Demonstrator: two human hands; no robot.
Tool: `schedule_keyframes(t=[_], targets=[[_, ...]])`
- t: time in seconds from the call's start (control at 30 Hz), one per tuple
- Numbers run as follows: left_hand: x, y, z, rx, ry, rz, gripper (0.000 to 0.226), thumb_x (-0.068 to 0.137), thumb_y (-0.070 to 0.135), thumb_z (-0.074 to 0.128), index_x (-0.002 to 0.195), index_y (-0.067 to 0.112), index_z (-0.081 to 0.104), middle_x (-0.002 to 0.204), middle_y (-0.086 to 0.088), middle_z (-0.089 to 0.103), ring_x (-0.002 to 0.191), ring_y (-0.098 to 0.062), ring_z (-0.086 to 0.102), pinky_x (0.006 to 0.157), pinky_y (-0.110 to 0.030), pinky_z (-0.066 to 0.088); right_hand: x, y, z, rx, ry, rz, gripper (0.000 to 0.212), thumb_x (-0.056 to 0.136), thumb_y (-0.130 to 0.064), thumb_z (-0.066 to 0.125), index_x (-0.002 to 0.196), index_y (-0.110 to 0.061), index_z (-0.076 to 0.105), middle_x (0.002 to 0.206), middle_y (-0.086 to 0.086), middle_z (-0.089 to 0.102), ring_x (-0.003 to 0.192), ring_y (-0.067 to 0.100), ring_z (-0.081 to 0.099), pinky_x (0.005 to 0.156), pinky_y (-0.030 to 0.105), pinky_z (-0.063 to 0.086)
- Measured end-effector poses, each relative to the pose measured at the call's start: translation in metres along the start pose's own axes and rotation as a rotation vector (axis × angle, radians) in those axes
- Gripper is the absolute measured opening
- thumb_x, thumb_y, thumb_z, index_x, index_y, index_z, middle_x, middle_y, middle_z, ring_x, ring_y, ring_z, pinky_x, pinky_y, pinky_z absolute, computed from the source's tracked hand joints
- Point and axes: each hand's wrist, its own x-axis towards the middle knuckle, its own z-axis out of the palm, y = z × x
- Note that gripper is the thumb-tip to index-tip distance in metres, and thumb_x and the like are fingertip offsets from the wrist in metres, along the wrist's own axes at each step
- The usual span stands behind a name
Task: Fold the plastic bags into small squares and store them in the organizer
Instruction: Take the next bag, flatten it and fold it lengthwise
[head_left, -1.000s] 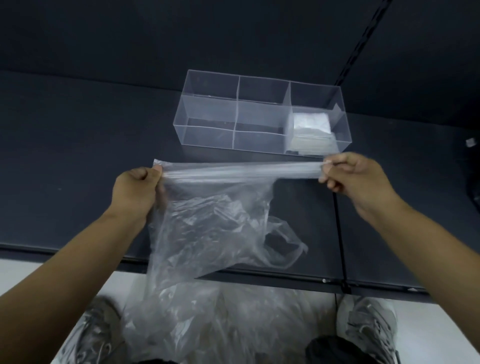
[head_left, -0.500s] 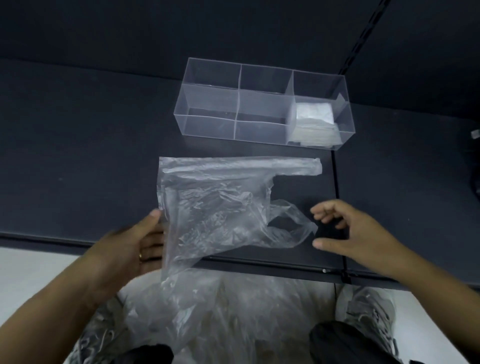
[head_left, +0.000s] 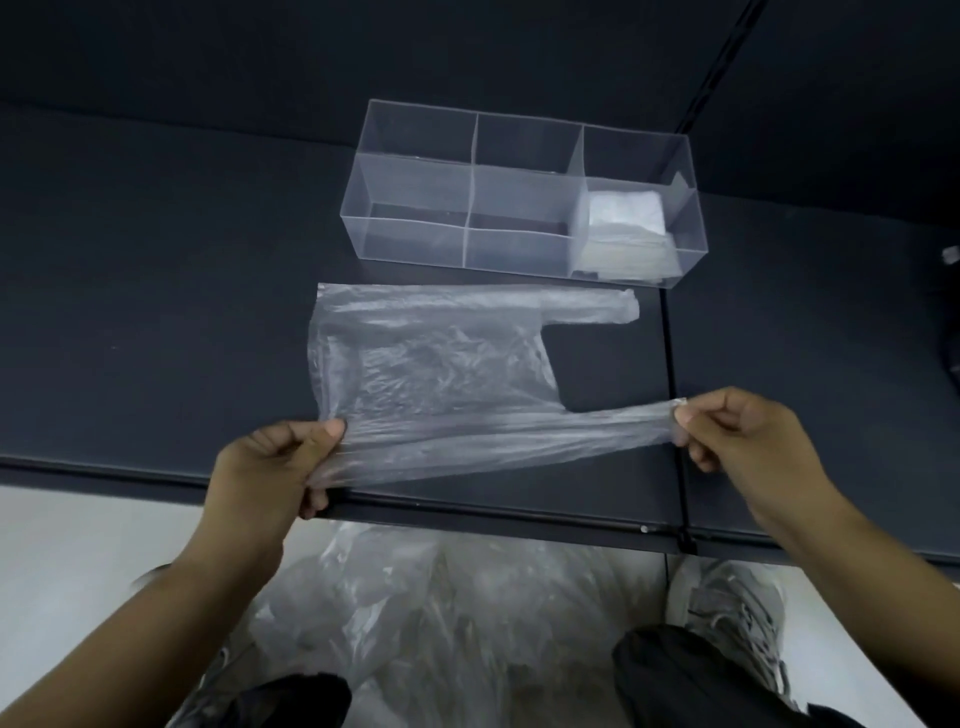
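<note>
A clear plastic bag (head_left: 436, 364) lies spread on the dark table (head_left: 156, 291), one handle pointing right along its far edge. My left hand (head_left: 270, 467) grips the bag's near left corner. The near handle is pinched at its tip by my right hand (head_left: 748, 431), so the near edge is stretched taut between both hands just above the table's front edge. Behind the bag stands a clear organizer (head_left: 519, 202) with several compartments. Folded bags (head_left: 623, 228) fill its near right compartment.
A heap of loose clear bags (head_left: 441, 613) lies on the floor below the table's front edge, between my shoes (head_left: 727, 608). A seam (head_left: 670, 364) runs across the table near my right hand. A dark wall rises behind the organizer.
A second ago both hands held the bag's far edge stretched in the air. They let it down onto the table, moved back, and now grip the near edge and pull it taut.
</note>
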Motion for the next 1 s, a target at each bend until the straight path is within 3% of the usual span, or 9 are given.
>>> schedule_keyframes(t=[0.2,0.3,0.43,0.5,0.57,0.67,0.73,0.83,1.0], targets=[[-0.008,-0.001,0.003,0.276,-0.040,0.152,0.011,0.087,0.027,0.068,0.092,0.019,0.062,0.053,-0.003,0.064,0.034,-0.009,0.047,0.035,-0.017,0.038,-0.011,0.001,-0.015,-0.468,0.047,0.006,0.014,0.088,-0.016,0.064,0.075,-0.019,0.064,0.057,-0.004,0.066,0.055,0.001,0.059,0.054,0.021,0.039],[-0.014,0.003,0.005,0.348,-0.021,0.184,0.026,0.090,0.037,0.061,0.102,0.017,0.052,0.056,-0.006,0.063,0.041,-0.013,0.057,0.042,-0.023,0.045,-0.018,-0.006,-0.015,-0.578,0.084,0.047,0.006,0.086,-0.017,0.067,0.089,-0.015,0.063,0.068,0.001,0.066,0.070,0.018,0.064,0.060,0.027,0.042],[-0.014,0.016,0.005,0.588,0.172,0.536,0.026,0.095,0.035,0.049,0.115,0.018,0.050,0.094,0.001,0.055,0.079,-0.009,0.054,0.070,-0.025,0.043,-0.021,-0.032,0.005,-0.735,0.296,-0.279,0.030,0.084,-0.011,0.068,0.113,-0.009,0.061,0.102,0.011,0.054,0.092,0.034,0.055,0.077,0.037,0.045],[-0.003,0.024,0.016,0.704,0.169,0.740,0.030,0.101,0.021,0.041,0.124,0.006,0.053,0.117,-0.011,0.053,0.106,-0.024,0.052,0.091,-0.034,0.041,-0.024,-0.054,0.043,-0.676,0.186,-0.514,0.033,0.087,-0.009,0.061,0.120,-0.009,0.060,0.119,0.015,0.053,0.110,0.032,0.051,0.097,0.034,0.037],[0.013,0.030,0.033,0.871,0.058,0.804,0.043,0.101,0.020,0.034,0.137,-0.002,0.045,0.142,-0.021,0.044,0.134,-0.033,0.038,0.112,-0.041,0.027,-0.023,-0.075,0.094,-0.624,-0.074,-0.672,0.041,0.094,-0.015,0.052,0.134,-0.008,0.051,0.141,0.014,0.046,0.131,0.027,0.039,0.113,0.024,0.018],[0.034,0.024,0.048,1.180,-0.097,0.740,0.062,0.102,0.042,0.011,0.152,0.005,0.015,0.160,-0.011,0.010,0.149,-0.022,0.004,0.120,-0.038,-0.003,-0.011,-0.086,0.161,-0.703,-0.297,-0.798,0.050,0.102,-0.026,0.038,0.149,-0.011,0.030,0.158,0.008,0.023,0.146,0.021,0.015,0.120,0.029,0.001],[0.043,0.015,0.047,1.311,-0.118,0.759,0.076,0.091,0.053,-0.006,0.153,0.010,0.004,0.161,-0.006,0.001,0.148,-0.018,-0.003,0.119,-0.039,-0.007,0.010,-0.081,0.179,-0.834,-0.298,-0.773,0.056,0.103,-0.038,0.031,0.152,-0.017,0.018,0.161,0.004,0.010,0.148,0.018,0.002,0.120,0.034,-0.005],[0.051,0.008,0.042,1.315,-0.105,0.771,0.079,0.089,0.061,-0.002,0.153,0.015,0.003,0.161,-0.004,0.000,0.148,-0.016,-0.005,0.118,-0.039,-0.008,0.044,-0.057,0.160,-1.005,-0.240,-0.637,0.065,0.099,-0.056,0.020,0.154,-0.024,0.005,0.162,0.002,-0.006,0.148,0.017,-0.010,0.118,0.039,-0.010],[0.051,0.007,0.033,1.362,-0.114,0.742,0.081,0.088,0.067,-0.002,0.152,0.018,-0.003,0.161,-0.002,-0.007,0.146,-0.014,-0.012,0.119,-0.039,-0.011,0.062,-0.015,0.080,-1.058,-0.002,-0.457,0.068,0.097,-0.056,0.020,0.154,-0.019,0.012,0.162,0.003,0.003,0.149,0.020,0.000,0.120,0.041,-0.001]])
